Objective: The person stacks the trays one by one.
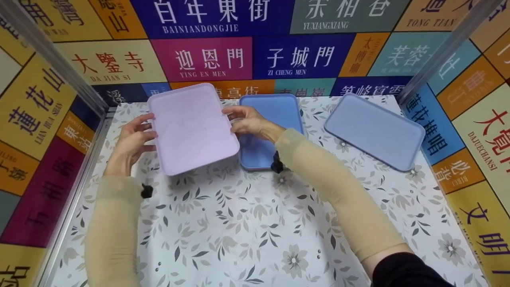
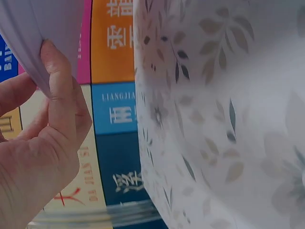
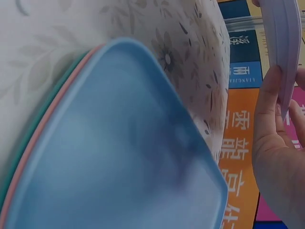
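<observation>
A pale purple rectangular tray [image 1: 195, 129] is held up and tilted above the table at the left. My left hand [image 1: 133, 137] grips its left edge, fingers and thumb on either side of the rim, as the left wrist view also shows. At the opposite edge my right hand [image 1: 249, 121] pinches the rim between thumb and fingers. Beneath and beside the right hand lies a blue tray [image 1: 271, 115]. In the right wrist view, a pink tray [image 3: 47, 102] and a green tray [image 3: 40, 109] show their edges under the blue one.
A greyish-blue tray [image 1: 374, 131] lies at an angle on the right of the table. The table [image 1: 239, 231] wears a white cloth with a leaf print. Panels with Chinese lettering [image 1: 203, 59] stand at the back and both sides, with metal posts [image 1: 446, 48] at the corners.
</observation>
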The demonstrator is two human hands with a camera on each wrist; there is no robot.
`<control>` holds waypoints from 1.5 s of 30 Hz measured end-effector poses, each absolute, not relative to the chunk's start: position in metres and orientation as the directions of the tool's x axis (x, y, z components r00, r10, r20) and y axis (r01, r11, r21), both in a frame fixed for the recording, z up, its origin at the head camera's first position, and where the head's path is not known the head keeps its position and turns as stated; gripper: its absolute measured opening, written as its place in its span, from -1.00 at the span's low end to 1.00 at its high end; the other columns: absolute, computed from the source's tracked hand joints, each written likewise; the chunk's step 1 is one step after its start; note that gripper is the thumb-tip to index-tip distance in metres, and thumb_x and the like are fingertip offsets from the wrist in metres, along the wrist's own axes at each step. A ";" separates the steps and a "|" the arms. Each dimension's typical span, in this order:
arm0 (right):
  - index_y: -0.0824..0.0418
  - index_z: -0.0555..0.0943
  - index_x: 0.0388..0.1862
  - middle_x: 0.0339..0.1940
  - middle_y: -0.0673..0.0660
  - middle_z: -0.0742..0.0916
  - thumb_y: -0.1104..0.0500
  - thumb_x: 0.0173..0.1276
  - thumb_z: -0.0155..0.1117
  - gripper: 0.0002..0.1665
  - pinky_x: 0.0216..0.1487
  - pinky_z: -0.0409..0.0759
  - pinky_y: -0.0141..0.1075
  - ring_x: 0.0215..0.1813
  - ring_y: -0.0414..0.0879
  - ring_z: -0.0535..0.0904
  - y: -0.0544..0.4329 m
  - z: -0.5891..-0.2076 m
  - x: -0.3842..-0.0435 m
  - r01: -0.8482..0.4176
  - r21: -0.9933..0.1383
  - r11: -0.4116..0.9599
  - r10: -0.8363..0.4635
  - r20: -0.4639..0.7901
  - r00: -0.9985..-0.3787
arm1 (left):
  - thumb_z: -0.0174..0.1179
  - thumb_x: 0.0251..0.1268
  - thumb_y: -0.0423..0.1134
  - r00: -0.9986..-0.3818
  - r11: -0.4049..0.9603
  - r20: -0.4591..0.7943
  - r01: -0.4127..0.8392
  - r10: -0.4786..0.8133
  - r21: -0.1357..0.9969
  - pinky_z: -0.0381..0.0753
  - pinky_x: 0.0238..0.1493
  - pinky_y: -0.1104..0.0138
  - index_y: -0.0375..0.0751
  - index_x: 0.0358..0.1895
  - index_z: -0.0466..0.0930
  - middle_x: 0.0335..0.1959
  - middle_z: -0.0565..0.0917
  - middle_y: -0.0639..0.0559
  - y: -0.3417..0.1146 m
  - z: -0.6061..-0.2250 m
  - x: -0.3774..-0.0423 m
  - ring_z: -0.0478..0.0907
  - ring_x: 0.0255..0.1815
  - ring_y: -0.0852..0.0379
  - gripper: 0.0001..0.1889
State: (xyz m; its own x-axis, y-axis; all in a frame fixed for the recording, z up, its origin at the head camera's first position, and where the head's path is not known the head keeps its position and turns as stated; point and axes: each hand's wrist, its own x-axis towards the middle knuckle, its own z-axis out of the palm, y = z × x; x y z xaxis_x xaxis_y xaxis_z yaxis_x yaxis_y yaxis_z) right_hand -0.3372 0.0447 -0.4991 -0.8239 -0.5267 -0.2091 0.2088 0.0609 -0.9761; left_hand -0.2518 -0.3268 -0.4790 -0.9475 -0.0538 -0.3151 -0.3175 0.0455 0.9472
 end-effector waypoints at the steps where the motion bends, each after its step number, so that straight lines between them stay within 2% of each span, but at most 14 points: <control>1: 0.28 0.59 0.60 0.11 0.12 0.70 0.62 0.22 0.36 -0.09 -0.16 0.82 -0.38 0.08 -0.08 0.64 0.050 -0.499 -0.337 0.209 -0.976 0.057 -0.524 -0.207 -0.826 | 0.14 0.56 -0.53 -0.949 0.053 -0.311 -0.313 -0.051 0.948 0.84 -0.22 0.26 -0.02 0.81 0.22 0.26 0.50 0.06 -0.323 -0.479 -0.254 0.69 0.04 0.17 -0.18; 12: 0.24 0.51 0.66 0.16 0.13 0.68 0.64 0.20 0.36 0.00 -0.25 0.78 -0.42 -0.19 -0.16 0.65 0.108 -0.499 -0.331 0.189 -0.982 0.024 -0.486 -0.176 -0.856 | 0.20 0.52 -0.48 -0.953 0.118 -0.298 -0.303 -0.061 0.946 0.80 -0.26 0.26 0.10 0.77 0.34 0.51 0.50 -0.13 -0.268 -0.479 -0.275 0.66 0.09 0.09 -0.20; 20: 0.29 0.42 0.71 0.16 0.10 0.67 0.66 0.25 0.32 0.02 -0.26 0.75 -0.43 -0.12 -0.16 0.71 0.148 -0.503 -0.320 0.181 -0.983 -0.012 -0.467 -0.154 -0.871 | 0.19 0.49 -0.50 -0.964 0.101 -0.263 -0.266 -0.043 0.959 0.84 -0.23 0.26 0.01 0.73 0.40 0.58 0.51 -0.24 -0.228 -0.485 -0.284 0.62 0.15 0.04 -0.23; 24: 0.30 0.38 0.74 0.16 0.08 0.67 0.67 0.27 0.31 0.03 -0.21 0.80 -0.41 -0.04 -0.15 0.75 0.167 -0.506 -0.317 0.175 -0.985 -0.003 -0.454 -0.154 -0.878 | 0.18 0.45 -0.51 -0.966 0.151 -0.254 -0.257 -0.039 0.955 0.88 -0.22 0.26 -0.07 0.70 0.46 0.59 0.53 -0.27 -0.208 -0.489 -0.289 0.62 0.18 -0.02 -0.25; 29: 0.28 0.37 0.76 0.17 0.09 0.66 0.68 0.29 0.29 0.04 -0.22 0.81 -0.41 -0.07 -0.19 0.76 0.191 -0.515 -0.315 0.184 -0.983 0.009 -0.422 -0.171 -0.890 | 0.19 0.38 -0.53 -0.972 0.242 -0.229 -0.234 -0.048 0.942 0.95 -0.07 0.14 -0.17 0.65 0.52 0.60 0.56 -0.30 -0.178 -0.497 -0.297 0.66 0.31 -0.16 -0.27; 34: 0.32 0.35 0.76 0.17 0.09 0.67 0.70 0.25 0.25 0.06 -0.26 0.80 -0.42 -0.11 -0.20 0.76 0.217 -0.524 -0.312 0.177 -0.984 0.007 -0.385 -0.166 -0.908 | 0.16 0.34 -0.56 -0.977 0.310 -0.207 -0.214 -0.056 0.926 0.95 0.01 0.06 -0.22 0.61 0.55 0.55 0.60 -0.29 -0.145 -0.507 -0.302 0.70 0.28 -0.17 -0.28; 38: 0.34 0.40 0.72 0.12 0.08 0.70 0.70 0.22 0.27 0.04 -0.29 0.79 -0.41 -0.17 -0.21 0.74 0.234 -0.531 -0.311 0.142 -0.989 0.027 -0.336 -0.143 -0.931 | 0.15 0.27 -0.57 -0.978 0.379 -0.207 -0.202 -0.027 0.903 0.94 0.09 -0.03 -0.25 0.62 0.54 0.54 0.61 -0.29 -0.125 -0.517 -0.311 0.69 0.37 -0.21 -0.24; 41: 0.36 0.42 0.70 0.08 0.08 0.70 0.70 0.22 0.28 0.02 -0.31 0.79 -0.41 -0.19 -0.22 0.74 0.243 -0.537 -0.311 0.138 -0.990 0.042 -0.308 -0.144 -0.940 | 0.18 0.15 -0.54 -0.982 0.472 -0.190 -0.177 -0.020 0.864 0.91 0.20 0.06 -0.23 0.60 0.57 0.51 0.66 -0.25 -0.116 -0.538 -0.329 0.65 0.45 -0.17 -0.20; 45: 0.37 0.43 0.69 0.05 0.08 0.67 0.72 0.21 0.28 0.01 -0.32 0.82 -0.38 -0.18 -0.22 0.76 0.251 -0.544 -0.310 0.150 -0.987 0.057 -0.277 -0.159 -0.948 | 0.21 0.03 -0.47 -0.989 0.581 -0.143 -0.139 -0.039 0.802 0.71 0.47 0.22 -0.14 0.52 0.68 0.42 0.77 -0.12 -0.109 -0.573 -0.358 0.62 0.49 -0.07 -0.20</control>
State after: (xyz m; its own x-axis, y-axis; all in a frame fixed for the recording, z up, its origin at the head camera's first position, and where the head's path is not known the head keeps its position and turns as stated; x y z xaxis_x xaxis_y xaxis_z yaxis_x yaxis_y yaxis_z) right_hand -0.3099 0.2511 -0.5437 -0.9476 -0.2767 -0.1594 0.1495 0.0567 -0.9871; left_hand -0.3577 -0.1093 -0.5732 -0.9889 -0.0389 -0.1434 -0.1391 0.5809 0.8020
